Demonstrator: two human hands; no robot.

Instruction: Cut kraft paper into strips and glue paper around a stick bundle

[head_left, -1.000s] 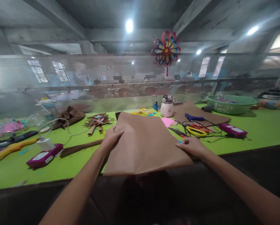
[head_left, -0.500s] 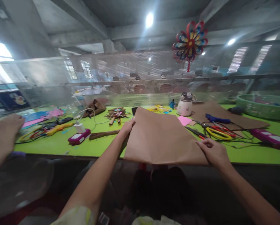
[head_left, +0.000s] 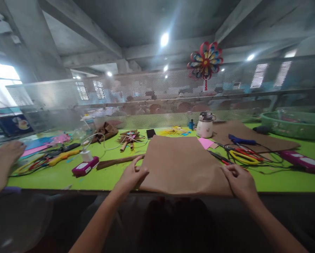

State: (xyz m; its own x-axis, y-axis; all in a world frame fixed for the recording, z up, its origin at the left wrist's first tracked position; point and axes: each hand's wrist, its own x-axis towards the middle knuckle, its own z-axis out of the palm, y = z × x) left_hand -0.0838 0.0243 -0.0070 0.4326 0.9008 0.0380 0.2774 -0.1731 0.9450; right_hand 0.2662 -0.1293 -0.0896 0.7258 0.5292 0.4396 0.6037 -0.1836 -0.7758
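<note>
A large sheet of brown paper [head_left: 181,161] lies flat on the green table [head_left: 107,177], its near edge at the table's front edge. My left hand [head_left: 132,175] pinches the sheet's near left corner, fingers closed on the paper. At the near right corner my right hand [head_left: 238,179] grips the paper too, fingers curled over its edge. Both forearms reach in from below.
Yellow and red scissors [head_left: 243,156], a blue tool [head_left: 241,141], cables and a magenta box [head_left: 303,161] lie right. A white pot [head_left: 204,128], phone [head_left: 150,133], brown stick [head_left: 117,161], magenta box [head_left: 85,167] and green basket [head_left: 294,123] stand around. Another person's hand [head_left: 6,154] rests far left.
My left hand slid down the sheet's left edge from its far corner to the near corner. My right hand stays on the right side. The camera turned left, then tilted.
</note>
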